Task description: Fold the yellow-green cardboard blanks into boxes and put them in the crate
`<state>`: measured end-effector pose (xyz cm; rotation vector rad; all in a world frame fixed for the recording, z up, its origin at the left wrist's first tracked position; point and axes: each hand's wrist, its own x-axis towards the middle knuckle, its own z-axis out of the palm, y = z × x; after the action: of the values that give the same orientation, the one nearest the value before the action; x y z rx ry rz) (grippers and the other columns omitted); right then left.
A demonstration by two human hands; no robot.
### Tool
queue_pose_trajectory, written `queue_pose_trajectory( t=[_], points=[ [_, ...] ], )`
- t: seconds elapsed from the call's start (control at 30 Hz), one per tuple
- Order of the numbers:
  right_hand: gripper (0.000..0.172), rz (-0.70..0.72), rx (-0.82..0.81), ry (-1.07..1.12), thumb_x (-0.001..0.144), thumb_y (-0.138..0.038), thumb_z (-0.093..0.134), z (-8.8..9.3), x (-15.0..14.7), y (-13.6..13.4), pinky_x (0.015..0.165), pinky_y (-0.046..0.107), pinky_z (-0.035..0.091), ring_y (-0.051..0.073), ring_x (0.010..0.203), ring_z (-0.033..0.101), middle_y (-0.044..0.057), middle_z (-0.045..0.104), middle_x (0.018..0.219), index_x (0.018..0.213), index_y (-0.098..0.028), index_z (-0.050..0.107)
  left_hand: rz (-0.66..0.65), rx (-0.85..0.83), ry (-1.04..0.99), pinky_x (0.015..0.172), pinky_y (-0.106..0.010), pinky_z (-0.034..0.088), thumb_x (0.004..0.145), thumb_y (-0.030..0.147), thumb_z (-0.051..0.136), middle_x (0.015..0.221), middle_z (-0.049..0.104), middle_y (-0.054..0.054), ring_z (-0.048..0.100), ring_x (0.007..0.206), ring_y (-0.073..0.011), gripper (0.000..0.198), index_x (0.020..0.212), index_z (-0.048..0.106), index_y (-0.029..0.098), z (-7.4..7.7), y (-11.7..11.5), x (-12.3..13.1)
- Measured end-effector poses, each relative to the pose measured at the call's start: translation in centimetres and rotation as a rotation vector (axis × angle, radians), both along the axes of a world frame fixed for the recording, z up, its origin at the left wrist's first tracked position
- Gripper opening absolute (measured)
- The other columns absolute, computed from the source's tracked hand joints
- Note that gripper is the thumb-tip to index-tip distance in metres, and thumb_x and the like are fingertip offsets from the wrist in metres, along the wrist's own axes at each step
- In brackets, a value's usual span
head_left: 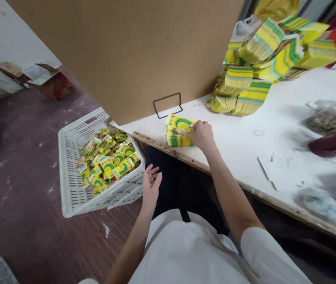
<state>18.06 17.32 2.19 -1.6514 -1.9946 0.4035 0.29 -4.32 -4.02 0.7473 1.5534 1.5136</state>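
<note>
Several yellow-green printed cards (pixel 179 130) lie fanned on the white table (pixel 229 146), near its front edge. My right hand (pixel 201 135) is at their right end, fingers closed on them. My left hand (pixel 151 181) hangs in the air beside the crate's right rim, fingers apart and holding nothing. Below it to the left stands a white plastic crate (pixel 67 169) holding many small yellow-green packets (pixel 108 161). A bent black wire frame (pixel 168 105) stands on the table just behind the cards, against a large cardboard box.
The large cardboard box (pixel 132 51) rises behind the cards. Bundled yellow-green cards (pixel 253 94) are piled at the back right. Jars, a dark red container (pixel 333 142) and plastic bags lie farther right. An open carton (pixel 49 81) sits on the floor at left.
</note>
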Motion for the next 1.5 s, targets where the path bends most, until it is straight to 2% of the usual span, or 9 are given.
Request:
queue_pose_trajectory(
  t=[0.27, 0.4, 0.53, 0.67, 0.9, 1.1, 1.2, 1.37, 1.5],
  points=[
    [0.026, 0.226, -0.042, 0.407, 0.078, -0.02, 0.067, 1.0, -0.8, -6.8, 0.072, 0.033, 0.046, 0.019, 0.075, 0.06, 0.001, 0.062, 0.084, 0.096, -0.022, 0.048, -0.182, 0.143, -0.15, 0.096, -0.043, 0.052, 0.075, 0.057, 0.077, 0.136, 0.058, -0.014, 0.061, 0.119, -0.0274, 0.071, 0.134, 0.051, 0.026, 1.0, -0.1, 1.0],
    [0.026, 0.602, -0.492, 0.658, 0.078, -0.025, 0.071, -1.5, -3.1, -13.6, 0.062, 0.027, 0.046, 0.014, 0.065, 0.058, -0.003, 0.06, 0.076, 0.088, -0.023, 0.048, -0.049, 0.275, -0.339, 0.099, -0.042, 0.051, 0.074, 0.072, 0.068, 0.12, 0.064, -0.01, 0.061, 0.116, -0.0277, 0.064, 0.116, 0.062, 0.024, 2.2, 1.1, 1.5],
    [0.047, 0.548, -0.676, 1.002, 0.073, -0.046, 0.08, -3.7, -5.0, -17.8, 0.061, 0.026, 0.046, 0.012, 0.068, 0.055, -0.002, 0.059, 0.085, 0.094, -0.024, 0.044, 0.157, 0.291, -0.507, 0.077, -0.029, 0.054, 0.077, 0.066, 0.069, 0.076, 0.057, 0.0, 0.061, 0.075, -0.0154, 0.047, 0.089, 0.061, 0.021, 3.1, 2.1, 1.7],
    [0.06, 0.536, -0.687, 0.961, 0.065, -0.044, 0.088, -4.3, -4.8, -17.8, 0.06, 0.025, 0.042, 0.012, 0.065, 0.05, -0.005, 0.056, 0.08, 0.105, -0.024, 0.049, 0.246, 0.186, -0.46, 0.062, -0.021, 0.049, 0.077, 0.073, 0.065, 0.072, 0.051, 0.004, 0.053, 0.063, -0.0098, 0.053, 0.087, 0.057, 0.022, 2.6, 2.1, 2.1],
    [0.018, 0.453, -0.516, 0.876, 0.086, -0.038, 0.068, -3.7, -3.0, -16.0, 0.061, 0.027, 0.043, 0.014, 0.065, 0.053, -0.002, 0.06, 0.073, 0.088, -0.02, 0.063, 0.136, 0.129, -0.193, 0.076, -0.025, 0.052, 0.075, 0.059, 0.077, 0.085, 0.065, 0.001, 0.062, 0.077, -0.0129, 0.044, 0.093, 0.065, 0.021, 1.2, 0.8, 1.8],
    [0.018, 0.499, -0.258, 0.722, 0.095, -0.029, 0.057, -2.8, -1.1, -14.7, 0.073, 0.034, 0.052, 0.02, 0.079, 0.064, 0.004, 0.069, 0.087, 0.092, -0.023, 0.074, 0.097, 0.109, -0.173, 0.086, -0.037, 0.055, 0.077, 0.063, 0.072, 0.096, 0.074, -0.007, 0.069, 0.088, -0.0211, 0.049, 0.093, 0.07, 0.018, 1.7, 1.1, -0.3],
    [0.024, 0.618, -0.143, 0.475, 0.096, -0.021, 0.055, -2.0, 0.5, -14.0, 0.081, 0.039, 0.051, 0.022, 0.085, 0.063, 0.006, 0.071, 0.091, 0.101, -0.028, 0.077, -0.049, 0.137, -0.081, 0.105, -0.048, 0.046, 0.08, 0.077, 0.056, 0.123, 0.07, -0.015, 0.066, 0.114, -0.0297, 0.071, 0.12, 0.067, 0.019, 3.1, 1.0, -2.7],
    [0.029, 0.813, -0.009, 0.223, 0.092, -0.01, 0.058, -0.4, 0.5, -14.9, 0.098, 0.049, 0.045, 0.025, 0.093, 0.06, 0.003, 0.073, 0.089, 0.094, -0.031, 0.078, -0.573, -0.01, 0.33, 0.109, -0.051, 0.042, 0.053, 0.051, 0.093, 0.138, 0.06, -0.017, 0.057, 0.127, -0.0372, 0.099, 0.139, 0.052, 0.021, 4.9, 0.1, -2.9],
    [0.05, 0.462, 0.057, 0.459, 0.084, -0.023, 0.072, -0.7, -0.9, -16.0, 0.116, 0.059, 0.032, 0.031, 0.123, 0.053, 0.011, 0.063, 0.127, 0.133, -0.029, 0.061, -0.551, -0.141, 0.434, 0.092, -0.045, 0.052, 0.072, 0.038, 0.081, 0.111, 0.069, -0.009, 0.066, 0.102, -0.0293, 0.065, 0.126, 0.051, 0.019, 4.5, -0.4, 0.1]
  ],
)
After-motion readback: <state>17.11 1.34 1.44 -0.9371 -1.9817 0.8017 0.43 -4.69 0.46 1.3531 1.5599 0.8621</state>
